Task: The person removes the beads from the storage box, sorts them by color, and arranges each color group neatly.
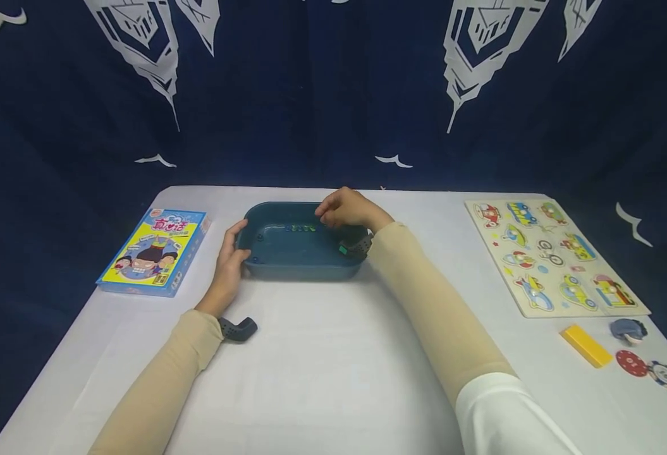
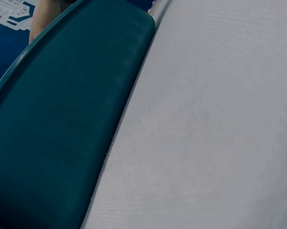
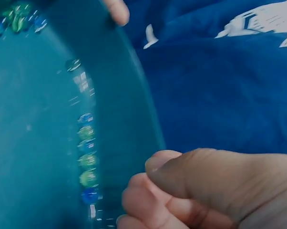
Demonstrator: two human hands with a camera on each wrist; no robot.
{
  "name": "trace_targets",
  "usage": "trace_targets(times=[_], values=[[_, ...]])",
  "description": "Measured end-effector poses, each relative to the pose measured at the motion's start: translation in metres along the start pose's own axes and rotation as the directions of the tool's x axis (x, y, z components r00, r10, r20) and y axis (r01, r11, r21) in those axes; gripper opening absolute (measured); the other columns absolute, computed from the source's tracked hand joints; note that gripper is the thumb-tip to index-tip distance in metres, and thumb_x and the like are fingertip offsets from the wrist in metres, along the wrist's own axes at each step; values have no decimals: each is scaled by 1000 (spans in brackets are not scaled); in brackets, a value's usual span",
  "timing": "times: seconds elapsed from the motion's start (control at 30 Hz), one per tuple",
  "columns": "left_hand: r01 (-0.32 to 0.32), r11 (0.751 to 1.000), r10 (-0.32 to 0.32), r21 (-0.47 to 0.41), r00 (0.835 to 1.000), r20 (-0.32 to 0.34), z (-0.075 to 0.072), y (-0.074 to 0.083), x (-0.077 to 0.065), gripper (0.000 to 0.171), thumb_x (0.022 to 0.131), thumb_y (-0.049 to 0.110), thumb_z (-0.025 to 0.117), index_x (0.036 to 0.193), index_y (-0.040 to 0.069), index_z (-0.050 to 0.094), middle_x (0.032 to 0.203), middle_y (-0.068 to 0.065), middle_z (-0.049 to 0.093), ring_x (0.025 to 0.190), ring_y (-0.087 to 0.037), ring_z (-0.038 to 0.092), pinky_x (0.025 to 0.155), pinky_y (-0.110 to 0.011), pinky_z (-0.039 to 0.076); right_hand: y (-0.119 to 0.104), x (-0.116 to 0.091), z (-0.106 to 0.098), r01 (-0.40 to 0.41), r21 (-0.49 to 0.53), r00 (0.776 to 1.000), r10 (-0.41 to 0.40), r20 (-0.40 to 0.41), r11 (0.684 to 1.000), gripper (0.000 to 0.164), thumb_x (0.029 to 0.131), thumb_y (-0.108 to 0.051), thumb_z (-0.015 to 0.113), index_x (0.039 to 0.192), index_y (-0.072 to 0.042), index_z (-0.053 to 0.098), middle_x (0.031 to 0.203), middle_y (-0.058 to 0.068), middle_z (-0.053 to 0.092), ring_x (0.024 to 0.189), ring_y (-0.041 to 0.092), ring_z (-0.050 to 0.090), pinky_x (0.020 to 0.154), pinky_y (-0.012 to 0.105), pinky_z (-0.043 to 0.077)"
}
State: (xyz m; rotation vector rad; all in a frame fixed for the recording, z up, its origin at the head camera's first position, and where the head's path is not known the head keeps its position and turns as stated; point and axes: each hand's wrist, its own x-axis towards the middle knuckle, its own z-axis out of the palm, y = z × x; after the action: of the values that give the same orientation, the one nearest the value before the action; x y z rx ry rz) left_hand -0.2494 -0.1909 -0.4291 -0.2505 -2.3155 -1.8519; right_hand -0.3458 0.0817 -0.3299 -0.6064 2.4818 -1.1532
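A dark teal plastic tray point(image 1: 305, 272) with raised walls stands on the table; its outer wall point(image 2: 72, 109) fills much of the left wrist view. My left hand point(image 1: 227, 272) grips the left side of this tray at the rim. Inside, blue and green glass marbles point(image 3: 87, 160) form a row along the far wall, and more marbles point(image 3: 18, 18) lie at another edge. Over the tray's right part is my right hand point(image 1: 347, 208), fingers curled, thumb against the index finger. A small glassy edge, apparently a marble point(image 3: 120, 219), shows at its fingers, mostly hidden.
At left lies a blue and yellow card box point(image 1: 151, 253). A wooden picture puzzle board point(image 1: 555, 259) is at right. Nearer, a yellow block point(image 1: 586, 345), a small grey-blue object point(image 1: 628, 330), a red chip point(image 1: 631, 363) and a black-and-white chip point(image 1: 664, 375) lie near the edge.
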Motion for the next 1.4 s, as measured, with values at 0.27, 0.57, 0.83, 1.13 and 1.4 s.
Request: trace_targets(times=[0.27,0.57,0.83,1.13,1.4], values=[[20,1000,-19,-10,1000,22,5,35,-11,66,88,-3,35,154,-1,24,165,-16,13,154,-26,4,123,-43,1,8,14,14,-140,-59,990,141,2,988,26,88,-3,66,112,2,71,102,14,73,83,21,69,80,34,57],[34,999,-34,-7,999,39,5,48,-11,66,89,-2,35,154,1,23,166,-13,12,154,-23,2,123,-41,0,12,18,15,-217,-136,976,218,-5,967,32,87,-6,70,118,-5,71,100,12,75,85,22,71,85,36,55],[29,997,-31,67,999,30,5,51,-12,64,91,1,33,154,0,22,166,-15,12,154,-26,2,122,-44,0,14,21,19,-211,-177,978,205,-48,961,20,83,-5,74,103,-5,75,90,8,74,74,18,68,74,31,56],[3,998,-4,69,1000,7,0,3,3,67,90,5,35,156,13,25,166,-7,14,154,-19,2,122,-44,-1,16,24,25,-168,-305,985,174,-6,938,14,82,-4,69,93,-10,72,95,5,69,87,21,62,81,35,53],[39,997,-40,64,999,26,1,38,-13,66,90,0,34,155,2,23,166,-15,12,154,-27,1,122,-46,-1,15,21,23,-89,-214,988,113,101,973,9,89,-3,66,97,-5,70,88,5,68,63,13,58,69,29,52]])
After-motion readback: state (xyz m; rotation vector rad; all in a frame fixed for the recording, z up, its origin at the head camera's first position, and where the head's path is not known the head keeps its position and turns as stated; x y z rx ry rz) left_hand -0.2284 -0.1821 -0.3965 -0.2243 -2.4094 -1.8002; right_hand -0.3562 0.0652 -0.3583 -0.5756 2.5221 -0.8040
